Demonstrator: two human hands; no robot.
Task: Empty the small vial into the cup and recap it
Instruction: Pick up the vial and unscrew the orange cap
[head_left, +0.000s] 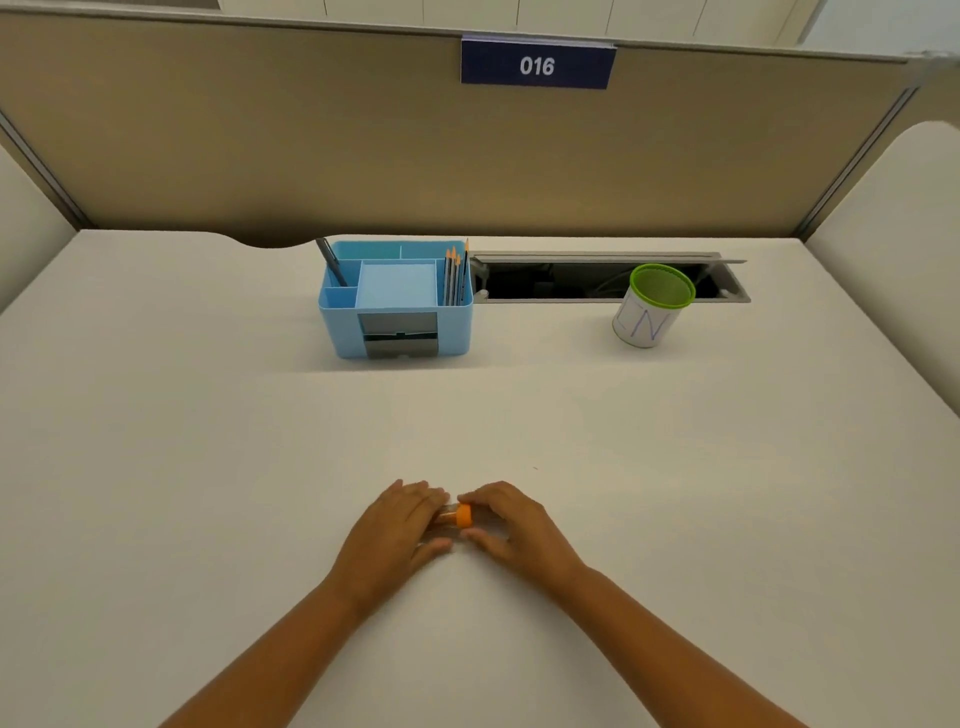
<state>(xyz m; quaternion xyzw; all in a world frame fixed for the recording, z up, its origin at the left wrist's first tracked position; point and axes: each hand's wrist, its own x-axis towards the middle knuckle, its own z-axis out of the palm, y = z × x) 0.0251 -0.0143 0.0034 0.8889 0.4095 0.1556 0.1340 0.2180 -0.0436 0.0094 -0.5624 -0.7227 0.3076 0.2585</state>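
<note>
The left hand (400, 525) holds the vial (441, 517) and the right hand (511, 522) pinches its cap (463, 515), so twist slowly and keep the vial level.

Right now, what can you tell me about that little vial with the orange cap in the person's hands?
The small vial is a short see-through tube, plastic or glass, lying roughly on its side low over the white desk. Its orange cap is on, pointing right. The left hand wraps the body and hides most of it; the right hand pinches the cap. Something orange-tinted shows inside, but the contents are too hidden to identify.
</note>
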